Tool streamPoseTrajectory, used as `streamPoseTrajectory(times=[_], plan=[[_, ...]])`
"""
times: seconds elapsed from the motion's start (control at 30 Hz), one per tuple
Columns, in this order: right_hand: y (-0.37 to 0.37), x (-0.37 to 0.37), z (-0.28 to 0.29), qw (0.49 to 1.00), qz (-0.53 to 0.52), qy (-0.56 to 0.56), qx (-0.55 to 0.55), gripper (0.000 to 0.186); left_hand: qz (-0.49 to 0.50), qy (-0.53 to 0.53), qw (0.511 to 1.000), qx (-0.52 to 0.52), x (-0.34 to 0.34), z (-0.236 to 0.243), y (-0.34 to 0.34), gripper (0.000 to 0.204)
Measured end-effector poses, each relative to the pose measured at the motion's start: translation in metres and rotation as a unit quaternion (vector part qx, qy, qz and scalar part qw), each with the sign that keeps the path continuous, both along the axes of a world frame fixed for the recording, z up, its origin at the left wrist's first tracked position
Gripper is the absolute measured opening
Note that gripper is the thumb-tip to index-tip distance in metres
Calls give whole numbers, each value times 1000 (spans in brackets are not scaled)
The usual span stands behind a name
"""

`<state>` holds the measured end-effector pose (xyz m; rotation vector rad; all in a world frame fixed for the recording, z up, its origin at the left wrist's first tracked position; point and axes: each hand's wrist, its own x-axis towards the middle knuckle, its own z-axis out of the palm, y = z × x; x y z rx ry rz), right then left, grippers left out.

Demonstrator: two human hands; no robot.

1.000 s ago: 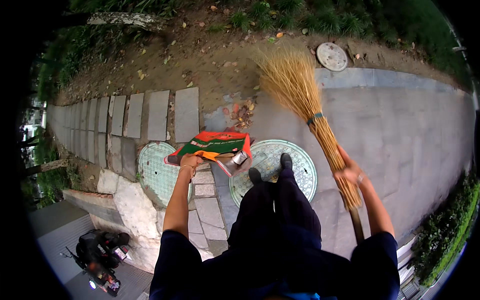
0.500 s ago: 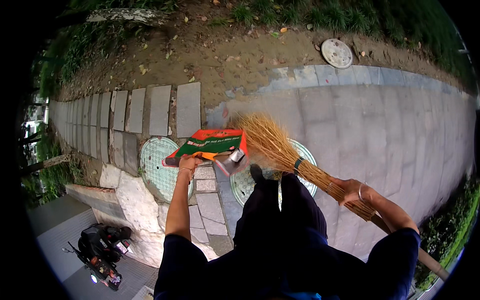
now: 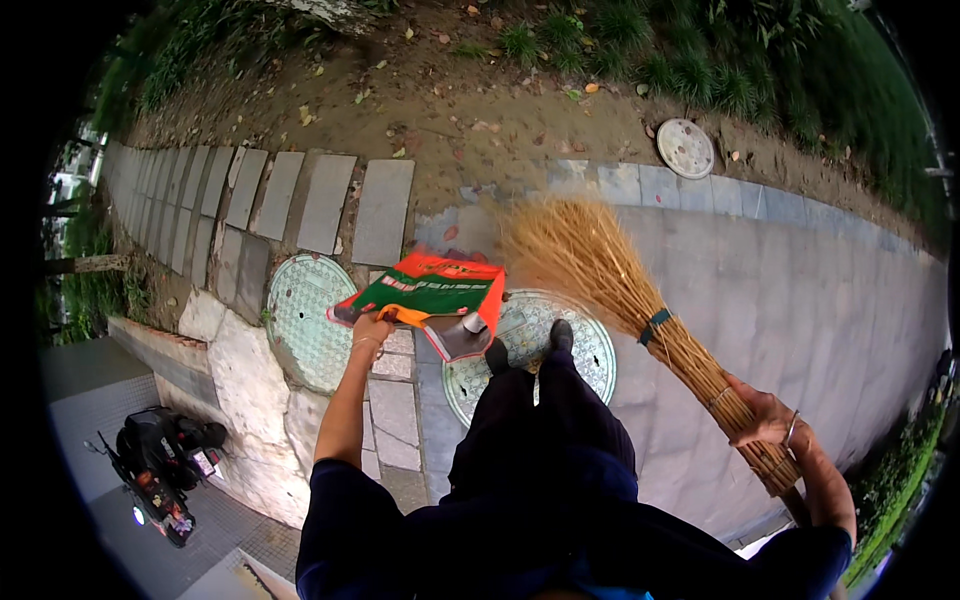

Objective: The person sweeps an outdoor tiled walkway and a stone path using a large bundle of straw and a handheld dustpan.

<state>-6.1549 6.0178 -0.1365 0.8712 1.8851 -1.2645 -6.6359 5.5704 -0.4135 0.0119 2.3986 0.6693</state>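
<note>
My left hand (image 3: pixel 371 330) is closed on the edge of an orange and green plastic bag (image 3: pixel 432 288), whose silvery inside shows at the open right end. The bag hangs tilted over the paving, its lower side partly hidden. Wrapped around the straw-coloured bundle of a twig broom (image 3: pixel 690 362) are the fingers of my right hand (image 3: pixel 760 412). A dark band ties the broom midway. Its fanned bristles spread up and to the left, close to the bag's right side but apart from it. Part of the broom's wooden handle is hidden by my right forearm.
Beneath my feet lies a round patterned cover (image 3: pixel 590 365), with another cover (image 3: pixel 308 322) to the left. Stone slabs (image 3: pixel 383 205) border bare soil with fallen leaves. Grey paving (image 3: pixel 760 300) extends right. A parked scooter (image 3: pixel 160 465) stands lower left, beyond pale rocks (image 3: pixel 255 400).
The broom has swung right, and its bristles have drawn away from the bag. My right hand is farther right and lower. The left hand still grips the bag, and both feet now show more.
</note>
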Motion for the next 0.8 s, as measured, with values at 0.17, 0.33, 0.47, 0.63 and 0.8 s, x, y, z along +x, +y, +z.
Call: streamPoseTrajectory(times=[0.17, 0.33, 0.47, 0.63, 0.8], plan=[[11, -38, -92, 993, -102, 54, -40, 98, 70, 12, 994, 83, -5, -40, -110, 32], [-10, -130, -191, 994, -6, 47, 97, 99, 37, 10, 997, -68, 9, 30, -58, 31], [-43, -173, -211, 994, 72, 4, 84, 96, -47, 63, 994, -82, -6, 14, -74, 26], [-76, -176, -153, 956, 274, -85, 64, 96, 6, 45, 998, -46, -20, -28, -147, 25], [-85, -120, -72, 995, 88, -29, -34, 98, 61, -19, 997, -51, -1, 27, -102, 30]])
